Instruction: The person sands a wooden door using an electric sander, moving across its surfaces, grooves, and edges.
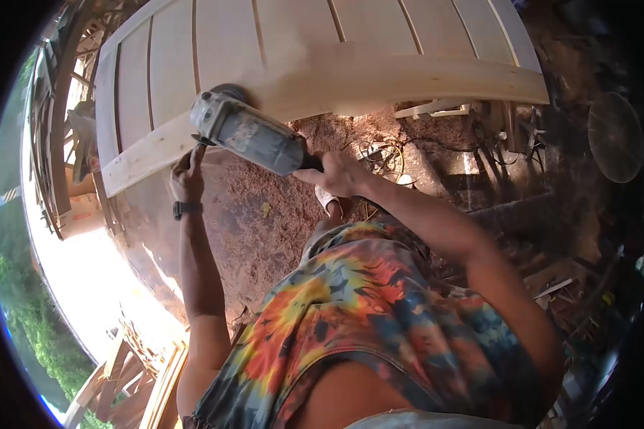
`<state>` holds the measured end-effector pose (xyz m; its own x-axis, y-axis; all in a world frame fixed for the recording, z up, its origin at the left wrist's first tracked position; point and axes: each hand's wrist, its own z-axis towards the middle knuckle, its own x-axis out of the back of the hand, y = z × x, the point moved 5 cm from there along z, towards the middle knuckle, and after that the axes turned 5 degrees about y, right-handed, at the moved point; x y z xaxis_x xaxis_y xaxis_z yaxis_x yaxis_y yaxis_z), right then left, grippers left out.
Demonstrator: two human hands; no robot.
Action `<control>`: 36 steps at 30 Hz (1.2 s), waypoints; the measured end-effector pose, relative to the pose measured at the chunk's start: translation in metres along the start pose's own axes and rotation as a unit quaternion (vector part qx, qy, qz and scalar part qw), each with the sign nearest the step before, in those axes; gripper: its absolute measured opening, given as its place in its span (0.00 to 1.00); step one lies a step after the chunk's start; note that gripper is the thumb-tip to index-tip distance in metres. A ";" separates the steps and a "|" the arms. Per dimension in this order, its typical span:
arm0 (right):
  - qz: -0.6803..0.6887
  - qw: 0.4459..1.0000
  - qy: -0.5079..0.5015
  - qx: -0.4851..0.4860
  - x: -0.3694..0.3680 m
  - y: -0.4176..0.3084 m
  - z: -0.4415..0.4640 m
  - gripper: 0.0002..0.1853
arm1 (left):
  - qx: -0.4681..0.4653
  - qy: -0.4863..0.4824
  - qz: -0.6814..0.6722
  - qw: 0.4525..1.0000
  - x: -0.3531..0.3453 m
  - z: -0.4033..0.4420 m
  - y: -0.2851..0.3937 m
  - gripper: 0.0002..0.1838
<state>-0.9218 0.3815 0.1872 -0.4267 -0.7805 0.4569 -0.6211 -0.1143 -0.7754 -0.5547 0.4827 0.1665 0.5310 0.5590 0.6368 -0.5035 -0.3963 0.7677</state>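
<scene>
A grey, dusty angle grinder (254, 136) lies across the front edge of a pale panelled wooden door (229, 43), its dark round disc (230, 93) against the bottom rail (408, 77). My right hand (340, 174) is wrapped round the rear of the grinder. At the grinder's head, my left hand (188, 179) has its fingers closed round the dark side handle (202, 140); a black band circles that wrist. Pale dust blurs the wood just right of the disc.
Brown sawdust (265, 214) covers the ground below the door. Cables (386, 154) lie coiled there beside my foot (327, 199). Wood scraps (122, 379) are piled at lower left, and more debris (558, 286) lies at right. Stacked timber (50, 129) stands at far left.
</scene>
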 end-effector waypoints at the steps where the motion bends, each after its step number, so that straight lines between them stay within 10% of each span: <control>1: 0.001 1.000 -0.022 0.005 -0.027 -0.011 0.021 0.34 | 0.060 0.010 0.007 0.998 0.019 0.009 -0.027 0.22; 4: 0.021 0.997 -0.076 0.014 -0.071 -0.068 0.052 0.38 | -0.275 -0.019 0.262 0.925 0.076 0.048 -0.117 0.26; 6: 0.021 0.997 -0.067 0.010 -0.098 -0.094 0.072 0.41 | 0.173 -0.025 0.081 0.981 0.111 0.069 -0.147 0.20; 14: 0.031 0.994 -0.101 -0.010 -0.088 -0.114 0.063 0.47 | 0.132 -0.068 0.063 0.987 0.130 0.096 -0.157 0.29; 20: 0.070 0.996 -0.037 -0.029 -0.013 0.012 -0.024 0.37 | 0.048 -0.136 0.010 0.990 -0.008 0.017 -0.006 0.24; 22: 0.039 0.998 0.045 -0.033 0.038 0.052 -0.079 0.35 | -0.153 -0.136 0.082 0.975 -0.068 -0.008 0.049 0.22; 28: 0.131 0.961 0.243 0.030 0.153 0.202 -0.227 0.29 | -0.224 -0.200 0.027 0.954 -0.250 -0.100 0.290 0.16; 30: 0.148 0.965 0.182 -0.115 0.201 0.240 -0.277 0.27 | -0.250 -0.230 0.012 0.941 -0.310 -0.125 0.359 0.16; 36: 0.299 0.901 0.287 -0.127 0.316 0.357 -0.389 0.14 | -0.280 -0.388 0.018 0.878 -0.493 -0.192 0.524 0.27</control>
<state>-1.5340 0.3330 0.2243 -0.9599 -0.2001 0.1965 -0.2655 0.4228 -0.8665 -1.2113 0.1394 0.2410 0.7026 -0.1979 0.6835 -0.6702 0.1386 0.7291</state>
